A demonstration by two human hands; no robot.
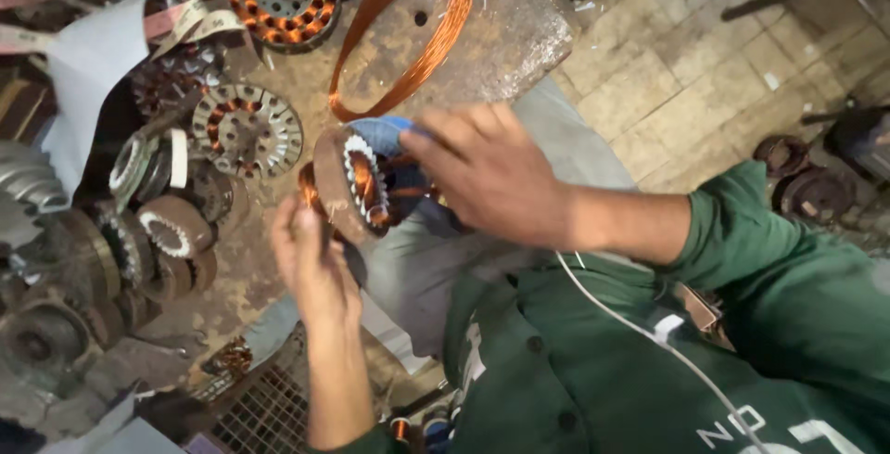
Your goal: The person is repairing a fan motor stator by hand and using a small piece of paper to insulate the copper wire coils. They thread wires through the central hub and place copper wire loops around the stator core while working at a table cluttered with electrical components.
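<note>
Your left hand [315,264] sits low at the near edge of the rusty brown surface [519,37], fingers curled narrow, pinching what looks like a thin strand of copper wire; the strand itself is too fine to make out for sure. Your right hand [487,176] reaches across from the right, fingers spread and bent over the motor stator [357,185], touching its far side; whether it grips is unclear. The stator stands tilted on edge between both hands, a round rusty ring with white slot liners and copper windings in its bore, a blue piece just behind it. Behind that, a loose copper wire coil [408,27] lies as a long loop on the surface. At the top, a wound stator [278,4] with orange coils. To the left, a bare slotted stator disc [246,129], then a heap of further rusty stator rings [171,227]. A white paper sheet [88,74] lies at far left, beige tape strips [199,23] beside it.
</note>
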